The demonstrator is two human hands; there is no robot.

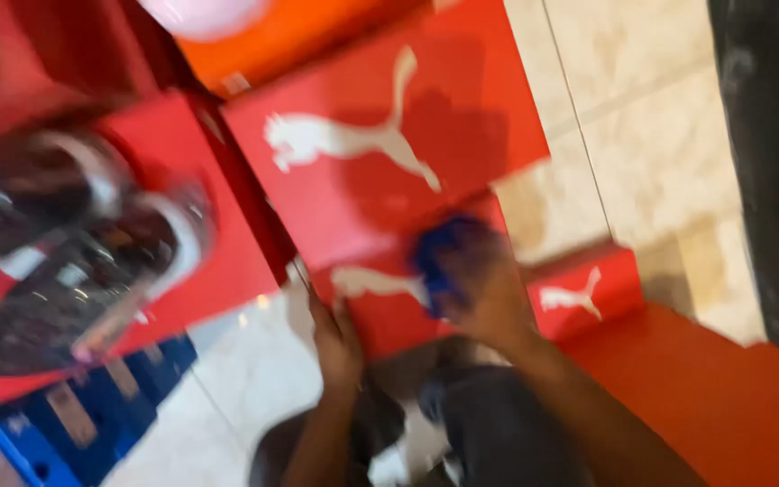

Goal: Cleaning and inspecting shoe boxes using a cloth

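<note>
I see my left hand (335, 338) gripping the near edge of a red shoebox (380, 171) on the tiled floor (651, 135); my right hand (484, 289) presses a blue cloth (444, 252) on its lid. Motion blur suggests haste: the box could slide into the open box of dark shoes (74, 261) at left.

Red shoebox (380, 171) with white leaping-cat emblem, lid shut, tilted on pale tiled floor.

Smooth matt red cardboard shoebox (380, 162); glossy pale floor tiles (642, 117).
</note>
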